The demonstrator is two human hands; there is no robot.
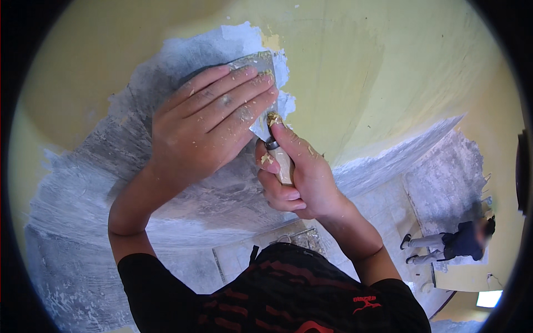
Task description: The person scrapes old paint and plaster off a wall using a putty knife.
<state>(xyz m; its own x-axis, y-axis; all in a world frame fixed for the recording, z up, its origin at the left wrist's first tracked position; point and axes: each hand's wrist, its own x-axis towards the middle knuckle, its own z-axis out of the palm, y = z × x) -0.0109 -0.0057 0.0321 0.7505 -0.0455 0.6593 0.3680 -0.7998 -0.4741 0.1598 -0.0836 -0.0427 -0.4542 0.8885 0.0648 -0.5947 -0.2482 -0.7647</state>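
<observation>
We see the left forearm bent at the elbow, rising from the lower left, its hand [200, 125] laid flat with fingers stretched toward the upper right. The right forearm comes up from the lower right, its hand [313, 177] turned inward, thumb pointing upward. On the black shirt [277, 294] we find a small red emblem with lettering [365, 304] and, lower down, part of a larger red mark. The right hand's fingers wrap the pale handle [285, 166] of a scraper [262, 131]; the left hand grasps nothing, its fingers spread over the scraper's blade. We find that blade at the wall, where a grey bared patch [189, 53] meets yellow paint [355, 61]. Pale flakes cling to both hands.
</observation>
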